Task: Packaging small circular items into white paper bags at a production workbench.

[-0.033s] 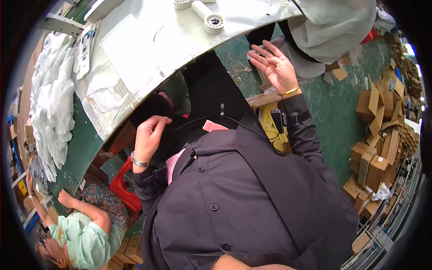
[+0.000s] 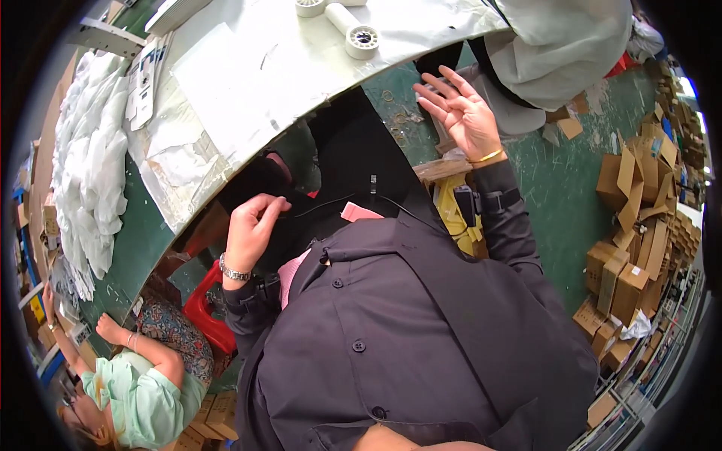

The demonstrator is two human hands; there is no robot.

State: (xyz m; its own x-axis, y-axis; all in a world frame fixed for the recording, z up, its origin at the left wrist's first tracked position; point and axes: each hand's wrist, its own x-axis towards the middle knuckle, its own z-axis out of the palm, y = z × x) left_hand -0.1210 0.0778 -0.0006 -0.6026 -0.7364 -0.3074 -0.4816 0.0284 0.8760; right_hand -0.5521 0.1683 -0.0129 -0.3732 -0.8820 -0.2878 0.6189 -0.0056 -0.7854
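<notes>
My left hand (image 2: pixel 253 231) hovers over the dark trousers on my lap, its fingers curled in and thumb laid alongside. What those fingers hold, if anything, is hidden. Close to its thumb a thin black cord (image 2: pixel 325 206) crosses the dark cloth. My right hand (image 2: pixel 470 120) is open, palm up, with fingers spread and nothing in it. It is raised beside a white cloth cover (image 2: pixel 556 52) and just beyond the table's near edge. On the white-covered table (image 2: pixel 233 83) lies a white plastic tube with a ribbed round end (image 2: pixel 362 42).
A pile of white bags (image 2: pixel 86 165) lies at left, beside a flat metal part (image 2: pixel 145 83). At lower left a co-worker in a mint top (image 2: pixel 154 398) sits near a red chair (image 2: pixel 204 312). Cardboard boxes (image 2: pixel 620 278) are heaped along the right on a green floor (image 2: pixel 560 203).
Both hands keep their poses. The whole view has shifted very slightly, so the table and the white tube sit a little lower in the picture.
</notes>
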